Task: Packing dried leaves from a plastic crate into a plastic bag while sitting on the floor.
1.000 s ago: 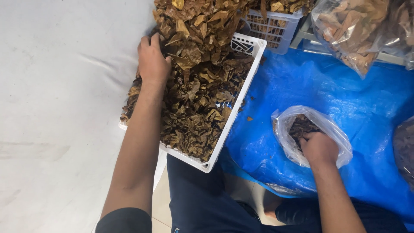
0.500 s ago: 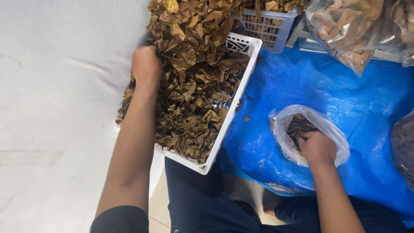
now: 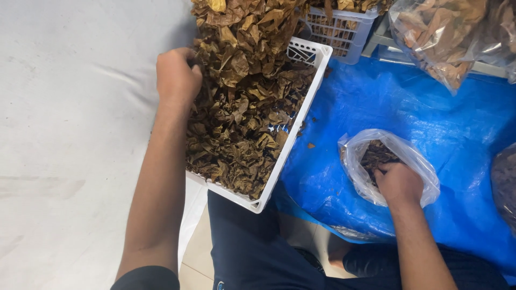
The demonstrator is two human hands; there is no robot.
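Nearest the camera are the person's dark trousers point(image 3: 244, 252) and a strip of pale tiled floor point(image 3: 196, 252) between the knees and the white sheet point(image 3: 64, 150) that covers the left of the view. From there 2 bare forearms reach forward. The right hand point(image 3: 399, 183) sits in the mouth of a small clear plastic bag point(image 3: 416, 161) lying on the blue tarp point(image 3: 376, 102); the fingers are curled down into the dark dried leaf pieces inside the bag, but the bag's folds hide whether they are closed on anything, so I cannot tell. The bag is well apart from the basket, on the person's right. The left hand point(image 3: 177, 75) lies further out, at the left edge of the white plastic basket point(image 3: 293, 137), its fingers bent and closed into a loose fist on a clump of the dried brown leaves point(image 3: 242, 118) that fill the basket and heap high towards its far end. The basket rests slantwise, its left side on the white sheet and its near right corner over the blue tarp; a few leaf crumbs lie on the tarp just beside its right wall. Beyond it stands a 2nd white basket point(image 3: 338, 32), also holding brown leaves, touching the far end of the 1st. At the far right a large clear bag of dried leaves point(image 3: 446, 37) sits at the tarp's far edge, and another dark bag point(image 3: 505, 182) shows partly at the right border.
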